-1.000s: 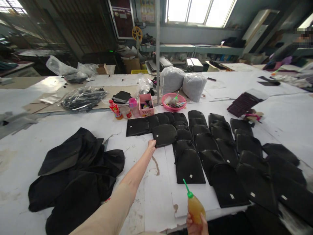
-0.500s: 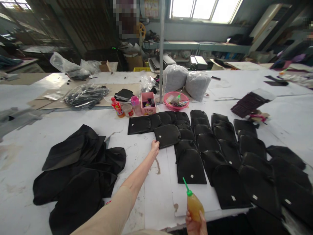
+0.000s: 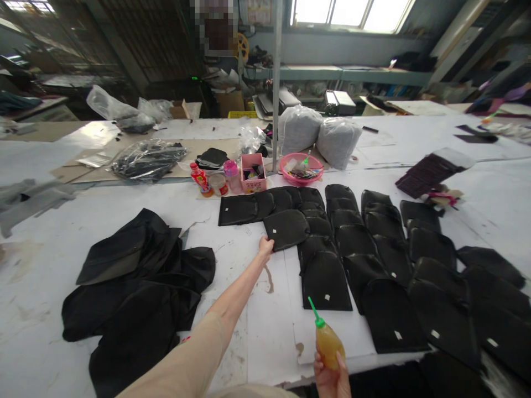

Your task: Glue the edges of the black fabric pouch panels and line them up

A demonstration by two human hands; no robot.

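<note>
Reaching forward across the white table, my left hand [image 3: 266, 245] pinches the near left corner of a black rounded panel [image 3: 287, 229] with a small white tag. The panel's far end lies against other overlapping black pieces. Low in the view, my right hand [image 3: 331, 376] is wrapped round a squeeze bottle [image 3: 329, 344] of amber liquid. Its thin green nozzle points up and to the left. Just beyond the nozzle lies another black panel [image 3: 326, 281] with a white tag, at the near end of an overlapping row.
Several rows of black panels [image 3: 394, 315] spread to the right. A loose heap of black pieces [image 3: 136, 298] lies at left. Behind stand a red-labelled bottle [image 3: 201, 180], a pink box [image 3: 253, 182], a pink basin [image 3: 301, 176], a metal pole [image 3: 276, 83] and stuffed clear bags [image 3: 299, 130].
The view has shifted slightly. Both hands keep their holds, the left on the panel corner and the right on the bottle; little else differs.
</note>
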